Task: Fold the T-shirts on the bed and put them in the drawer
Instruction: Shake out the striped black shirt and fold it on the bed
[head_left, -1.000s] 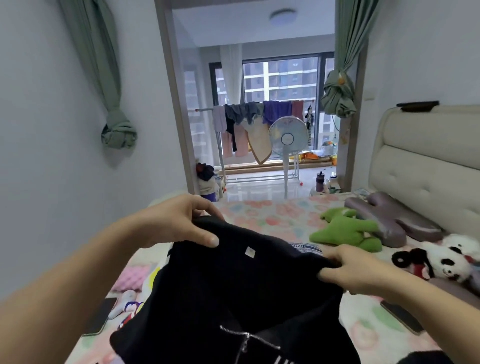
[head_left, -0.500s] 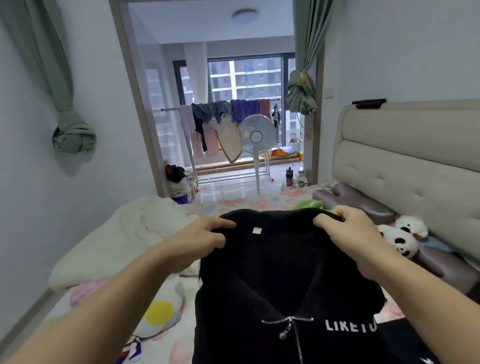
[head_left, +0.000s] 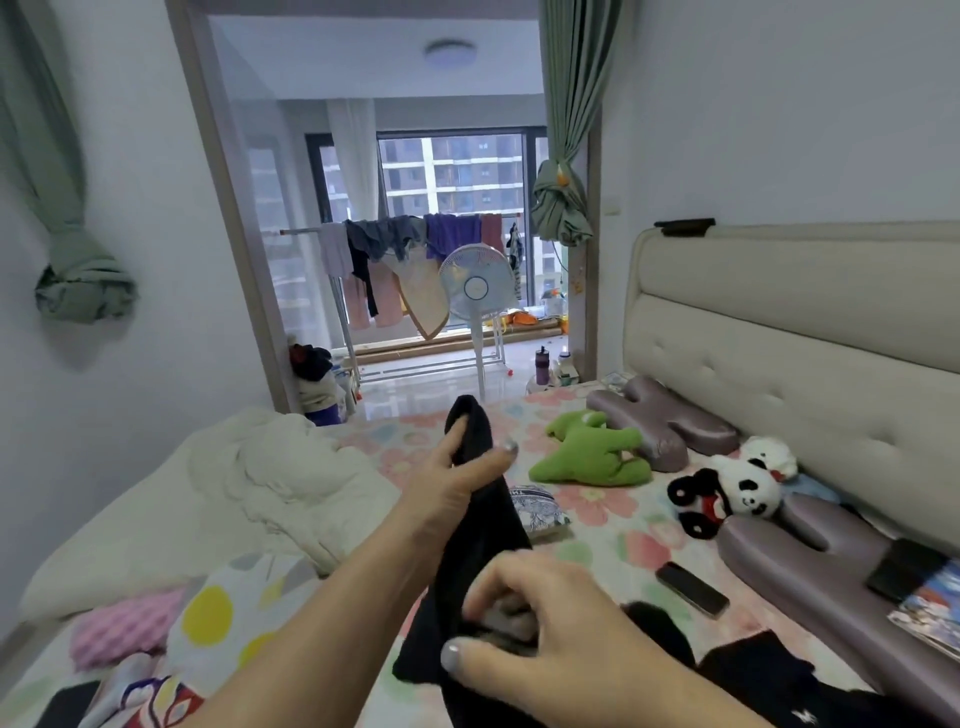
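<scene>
A black T-shirt (head_left: 483, 540) hangs bunched into a narrow strip above the bed (head_left: 613, 525). My left hand (head_left: 457, 478) grips its upper part, thumb and fingers curled round the cloth. My right hand (head_left: 530, 634) grips it lower down, close to me. More black clothing (head_left: 763, 680) lies on the bed at the lower right. A folded patterned garment (head_left: 537, 506) rests on the floral sheet just beyond my hands. Colourful clothes (head_left: 171, 654) lie at the lower left. No drawer is in view.
A white duvet (head_left: 270, 478) is heaped on the left of the bed. A green plush (head_left: 592, 452), a panda plush (head_left: 727, 493), purple pillows (head_left: 660, 421) and a phone (head_left: 691, 587) lie towards the headboard (head_left: 805, 322). A fan (head_left: 478, 291) and drying rack stand beyond the doorway.
The black shirt was held spread wide by both hands at its top edge. Now it is gathered into a narrow strip, left hand high, right hand lower and nearer.
</scene>
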